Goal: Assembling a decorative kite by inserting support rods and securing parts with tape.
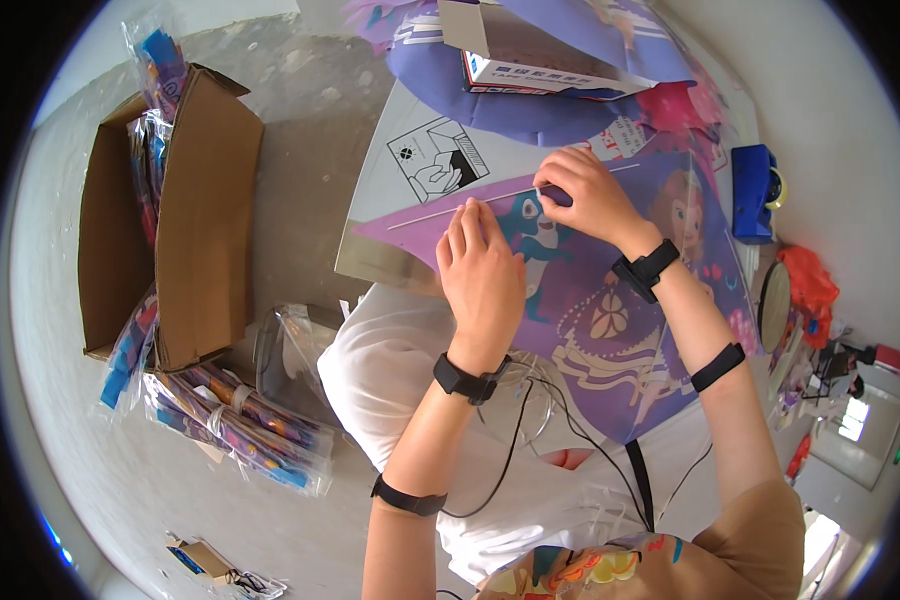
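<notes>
A thin, purple printed sheet [610,350], shaped like a kite sail with cartoon figures on it, lies over the work surface and hangs toward my lap. Along its far edge runs a slim white rod [420,217]. My left hand [480,275] rests flat on the sheet, its fingers stretched out together with the tips at the rod. To its right, my right hand [592,200] is closed, thumb and index finger pinched beside the rod. A small whitish bit shows at that pinch, too small to name.
Beyond the sheet, an open white box [560,75] sits on more purple printed sheets [420,85]. At right stands a blue tape dispenser [753,195]. On the floor at left are an open cardboard box [205,220] and bundled plastic-wrapped packages [240,425]. A small open carton [202,558] lies lower left.
</notes>
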A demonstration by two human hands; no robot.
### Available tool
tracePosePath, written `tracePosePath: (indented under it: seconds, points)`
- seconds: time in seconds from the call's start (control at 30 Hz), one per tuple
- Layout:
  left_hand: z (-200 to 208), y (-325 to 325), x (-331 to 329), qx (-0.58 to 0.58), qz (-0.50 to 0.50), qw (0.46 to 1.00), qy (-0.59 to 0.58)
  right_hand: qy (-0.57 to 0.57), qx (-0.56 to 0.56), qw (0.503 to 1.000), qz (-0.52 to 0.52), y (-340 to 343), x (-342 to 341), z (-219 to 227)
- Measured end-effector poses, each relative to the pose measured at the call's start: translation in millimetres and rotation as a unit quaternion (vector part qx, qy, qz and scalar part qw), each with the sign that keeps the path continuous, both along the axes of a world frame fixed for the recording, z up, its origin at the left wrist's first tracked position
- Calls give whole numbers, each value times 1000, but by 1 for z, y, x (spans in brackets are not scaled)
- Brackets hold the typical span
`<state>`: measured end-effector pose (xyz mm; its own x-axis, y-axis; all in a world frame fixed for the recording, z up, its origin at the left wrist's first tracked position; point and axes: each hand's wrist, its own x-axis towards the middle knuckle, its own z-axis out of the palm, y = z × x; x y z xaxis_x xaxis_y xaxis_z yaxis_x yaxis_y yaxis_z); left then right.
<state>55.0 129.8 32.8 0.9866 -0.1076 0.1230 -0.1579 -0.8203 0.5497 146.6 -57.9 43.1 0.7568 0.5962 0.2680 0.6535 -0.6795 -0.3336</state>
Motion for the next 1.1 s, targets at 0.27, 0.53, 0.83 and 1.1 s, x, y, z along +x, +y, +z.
tracePosePath:
  seconds: [0.27,0.53,0.83,1.1]
  points:
    - [-2,-2,-1,-1,9,1000,-5,40,10,999,-24,-4,-3,1]
    - [-3,0,-2,-8,6,1000,-16,85,36,994,-49,-2,-8,1]
    - [-1,-1,0,-18,8,1000,-3,99,39,992,-70,-3,-10,1]
    - [-2,-1,-1,-5,-1,1000,4,127,35,989,-72,-7,-7,3]
